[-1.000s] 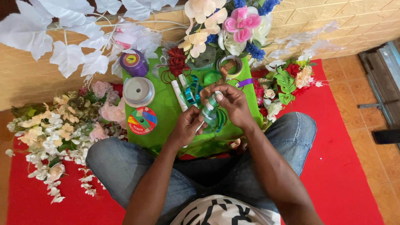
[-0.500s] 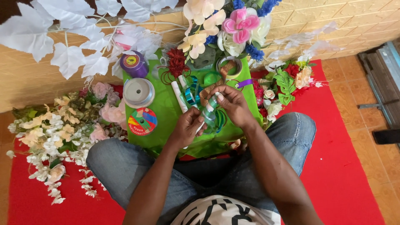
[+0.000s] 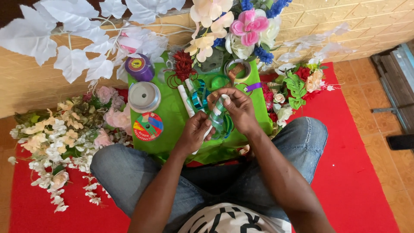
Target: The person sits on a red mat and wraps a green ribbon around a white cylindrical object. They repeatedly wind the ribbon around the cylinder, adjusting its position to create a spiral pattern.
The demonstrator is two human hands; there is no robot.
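Red floor mat (image 3: 362,172), green cloth (image 3: 168,116) spread before crossed legs. Over the cloth, both hands work a green-and-white ribbon strip (image 3: 219,108): right hand (image 3: 238,108) pinches its upper end, fingers curled; left hand (image 3: 195,133) grips the lower end, closed. Ribbon spools (image 3: 146,126), purple reel (image 3: 139,67) and artificial flowers (image 3: 64,138) lie around.

Glossy teal ribbon (image 3: 217,113), matt red felt mat (image 3: 362,172), faded denim jeans (image 3: 129,172).

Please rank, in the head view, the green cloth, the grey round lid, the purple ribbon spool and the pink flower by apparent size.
1. green cloth, by far the largest.
2. grey round lid.
3. purple ribbon spool and pink flower: alike; the flower may sit nearer the camera, so unranked.
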